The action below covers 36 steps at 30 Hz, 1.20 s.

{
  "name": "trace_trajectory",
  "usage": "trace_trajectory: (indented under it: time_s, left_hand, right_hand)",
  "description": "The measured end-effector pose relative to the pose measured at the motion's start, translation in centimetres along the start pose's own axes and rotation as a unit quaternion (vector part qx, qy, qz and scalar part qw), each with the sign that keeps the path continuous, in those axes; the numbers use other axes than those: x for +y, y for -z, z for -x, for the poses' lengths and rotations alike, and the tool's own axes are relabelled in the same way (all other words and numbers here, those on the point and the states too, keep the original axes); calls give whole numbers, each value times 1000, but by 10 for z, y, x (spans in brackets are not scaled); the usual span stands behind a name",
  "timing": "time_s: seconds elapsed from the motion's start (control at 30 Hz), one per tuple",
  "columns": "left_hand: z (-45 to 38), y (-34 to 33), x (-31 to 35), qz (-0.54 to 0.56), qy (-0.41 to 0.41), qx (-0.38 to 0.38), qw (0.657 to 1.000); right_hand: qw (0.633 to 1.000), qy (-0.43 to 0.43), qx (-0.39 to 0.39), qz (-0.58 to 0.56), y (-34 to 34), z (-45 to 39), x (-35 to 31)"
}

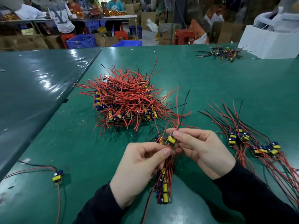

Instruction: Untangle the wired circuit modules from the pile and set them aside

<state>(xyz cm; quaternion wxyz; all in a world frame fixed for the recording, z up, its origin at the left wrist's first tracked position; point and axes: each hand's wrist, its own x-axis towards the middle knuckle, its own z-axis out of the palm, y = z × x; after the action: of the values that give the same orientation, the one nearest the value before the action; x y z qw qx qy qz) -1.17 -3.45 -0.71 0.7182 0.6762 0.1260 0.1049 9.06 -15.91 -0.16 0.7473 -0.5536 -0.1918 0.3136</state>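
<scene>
**A:** Status? You're mid-separation, as I read it. Your right hand point(200, 151) pinches 1 small module point(171, 139) by its yellow block, lower centre of the frame, with its red and black leads running up toward the pile point(124, 101). Your left hand point(139, 172) has its grip closed around a bundle of modules point(164, 188) and their red wires, hanging below the fingers.

**B:** So not freed yet?

**A:** Can't confirm. The leads of the pinched module cross other wires just above your fingers. I'd judge the next move is a slow pull away from the bundle, following the leads out, no yanking; thin insulated wire snags and the solder ends look fragile.

**B:** Where does it go?

**A:** Likely the sorted group point(254, 143) at right of the frame, laid flat with wires fanned out. 1 stray module point(58, 176) sits alone at lower left.

**B:** Materials?

**A:** Small rectangular green boards, boxy yellow parts, blue cylindrical parts. Wires are springy, hold a curve. The table point(226, 81) has a glossy green cover, scuffed, slick; parts will slide on it.
</scene>
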Motion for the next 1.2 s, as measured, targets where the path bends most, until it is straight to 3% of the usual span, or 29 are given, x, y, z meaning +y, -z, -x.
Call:
trace_trajectory:
  time_s: [0.1, 0.27, 0.5, 0.7, 0.87, 1.03, 1.2]
  left_hand:
    - [1, 0, -2, -49, -51, 14, 997]
    - [-1, 4, -6, -61, -61, 43, 995]
    - [-1, 5, -2, -5, 8, -41, 999]
    - [-2, 6, -4, -67, -85, -4, 994]
    - [-4, 6, -6, -84, -106, -5, 991]
    - [-4, 3, -7, -73, -92, -23, 993]
    - [-1, 0, -12, -187, -172, -4, 967]
  right_hand:
    - [1000, 28, 2, 9, -1, 1, 4]
    - [994, 88, -36, 59, -2, 4, 7]
    - [988, 141, 19, 54, 3, 1, 7]
    - [994, 93, -36, 39, 0, 0, 14]
    - [998, 37, -4, 44, -3, 2, 18]
    - [991, 92, 29, 96, -5, 3, 16]
    - [996, 69, 60, 18, -6, 5, 13]
